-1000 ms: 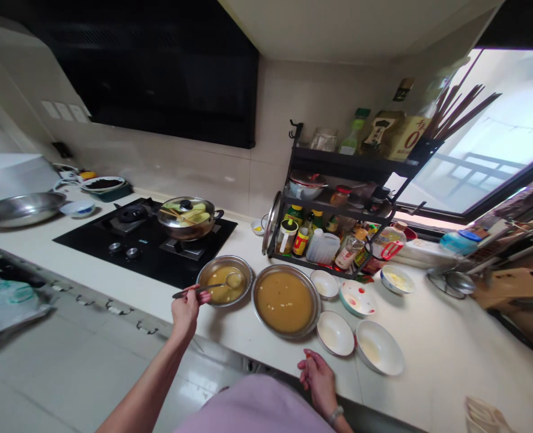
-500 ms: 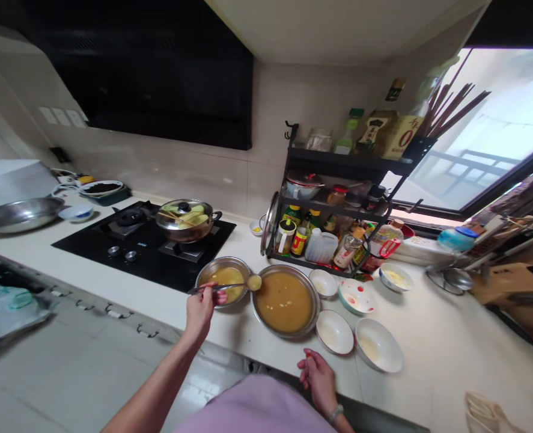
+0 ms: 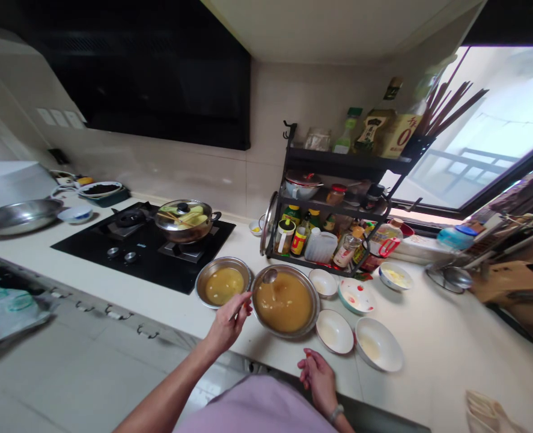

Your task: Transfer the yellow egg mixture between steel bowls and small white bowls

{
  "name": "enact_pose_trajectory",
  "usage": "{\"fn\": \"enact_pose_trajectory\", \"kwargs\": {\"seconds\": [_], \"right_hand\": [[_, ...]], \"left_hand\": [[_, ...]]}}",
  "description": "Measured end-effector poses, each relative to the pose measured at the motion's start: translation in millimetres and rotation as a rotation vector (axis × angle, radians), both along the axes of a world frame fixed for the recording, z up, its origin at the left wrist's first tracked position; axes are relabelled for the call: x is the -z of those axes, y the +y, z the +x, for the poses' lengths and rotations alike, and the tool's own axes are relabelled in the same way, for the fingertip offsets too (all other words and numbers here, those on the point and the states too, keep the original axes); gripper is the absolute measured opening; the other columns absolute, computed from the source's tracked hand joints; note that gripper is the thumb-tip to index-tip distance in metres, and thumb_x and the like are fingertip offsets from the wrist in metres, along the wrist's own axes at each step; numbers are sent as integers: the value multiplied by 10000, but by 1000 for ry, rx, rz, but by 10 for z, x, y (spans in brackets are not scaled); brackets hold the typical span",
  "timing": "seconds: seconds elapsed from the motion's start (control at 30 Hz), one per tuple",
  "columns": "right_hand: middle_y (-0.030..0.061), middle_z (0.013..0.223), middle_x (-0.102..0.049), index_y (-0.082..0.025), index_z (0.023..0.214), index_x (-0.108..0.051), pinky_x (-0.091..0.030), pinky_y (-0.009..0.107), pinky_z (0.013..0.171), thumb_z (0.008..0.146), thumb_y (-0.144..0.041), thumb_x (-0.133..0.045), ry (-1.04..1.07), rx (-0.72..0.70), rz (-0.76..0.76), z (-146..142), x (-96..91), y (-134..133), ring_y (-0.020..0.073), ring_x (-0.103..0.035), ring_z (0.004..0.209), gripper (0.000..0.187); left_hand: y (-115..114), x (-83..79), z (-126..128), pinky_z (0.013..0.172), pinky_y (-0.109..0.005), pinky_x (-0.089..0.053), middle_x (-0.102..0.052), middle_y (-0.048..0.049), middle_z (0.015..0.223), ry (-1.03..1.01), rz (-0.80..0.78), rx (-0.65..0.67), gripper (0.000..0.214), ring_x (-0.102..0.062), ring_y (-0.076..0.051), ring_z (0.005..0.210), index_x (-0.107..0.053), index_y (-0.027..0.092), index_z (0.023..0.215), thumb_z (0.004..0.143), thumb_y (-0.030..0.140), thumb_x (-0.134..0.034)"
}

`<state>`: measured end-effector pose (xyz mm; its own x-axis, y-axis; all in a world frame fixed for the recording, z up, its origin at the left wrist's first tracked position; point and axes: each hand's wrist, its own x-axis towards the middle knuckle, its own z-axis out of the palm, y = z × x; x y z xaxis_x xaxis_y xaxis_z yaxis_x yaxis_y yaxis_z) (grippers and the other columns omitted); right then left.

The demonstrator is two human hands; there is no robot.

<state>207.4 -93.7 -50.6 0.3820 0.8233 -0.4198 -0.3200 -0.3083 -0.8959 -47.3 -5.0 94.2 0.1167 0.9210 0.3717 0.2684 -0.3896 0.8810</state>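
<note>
My left hand [image 3: 230, 323] is closed round the handle of a metal ladle [image 3: 268, 276]. Its tilted bowl hangs over the far left rim of a large steel basin [image 3: 313, 307] of brown-yellow liquid, and a thin stream runs down from it. Just left stands a smaller steel bowl [image 3: 204, 275] with yellow liquid. My right hand [image 3: 319, 377] rests on the counter's front edge with its fingers curled; nothing shows in it.
Several white bowls [image 3: 335, 331] sit right of the basin. A black rack [image 3: 333, 207] of bottles and jars stands behind. A lidded pot [image 3: 184, 219] is on the black hob [image 3: 113, 249]. A wok [image 3: 16, 215] lies far left.
My left hand carried the ladle from the smaller bowl rightward to over the large basin and tipped it, so its liquid now pours out. My right hand stayed still.
</note>
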Motion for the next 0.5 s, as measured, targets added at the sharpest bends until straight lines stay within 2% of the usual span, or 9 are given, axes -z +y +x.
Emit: {"fn": "enact_pose_trajectory", "kwargs": {"seconds": [0.07, 0.2, 0.3, 0.4, 0.5], "right_hand": [[-8, 552, -625, -158, 893, -571, -275, 203, 320, 564, -505, -714, 4, 5, -1, -2, -2, 0, 118, -496, 352, 499], [-7, 560, -625, -158, 892, -578, -280, 204, 322, 569, -500, -715, 4, 5, -4, -6, -16, -2, 117, -497, 359, 491], [-4, 564, -624, -159, 894, -584, -283, 203, 324, 578, -507, -712, 0, 3, -4, -6, -17, -4, 116, -497, 363, 488], [-3, 562, -625, -159, 899, -584, -283, 203, 326, 580, -511, -709, -5, -3, -14, -4, -7, -3, 116, -497, 364, 491], [-6, 563, -624, -163, 900, -583, -285, 204, 326, 576, -517, -709, -10, -8, -14, -3, 2, -3, 117, -497, 363, 496]], "left_hand": [[36, 8, -61, 682, -309, -572, -700, -78, 801, -25, -24, -59, 287, -672, -172, 668, -656, 180, 1056, 854, 316, -503], [185, 83, -282, 647, -324, -578, -712, -91, 796, -169, -103, -290, 314, -692, -202, 649, -627, 153, 1070, 875, 336, -462], [284, 209, -519, 637, -313, -569, -715, -70, 736, -101, -118, -431, 294, -700, -209, 628, -628, 160, 1047, 864, 328, -470], [309, 373, -721, 659, -302, -559, -718, -56, 700, 48, -90, -473, 270, -710, -209, 638, -633, 171, 1030, 844, 304, -489], [277, 512, -809, 662, -296, -556, -708, -37, 639, 96, -110, -478, 248, -710, -210, 625, -640, 182, 1005, 827, 292, -506]]}}
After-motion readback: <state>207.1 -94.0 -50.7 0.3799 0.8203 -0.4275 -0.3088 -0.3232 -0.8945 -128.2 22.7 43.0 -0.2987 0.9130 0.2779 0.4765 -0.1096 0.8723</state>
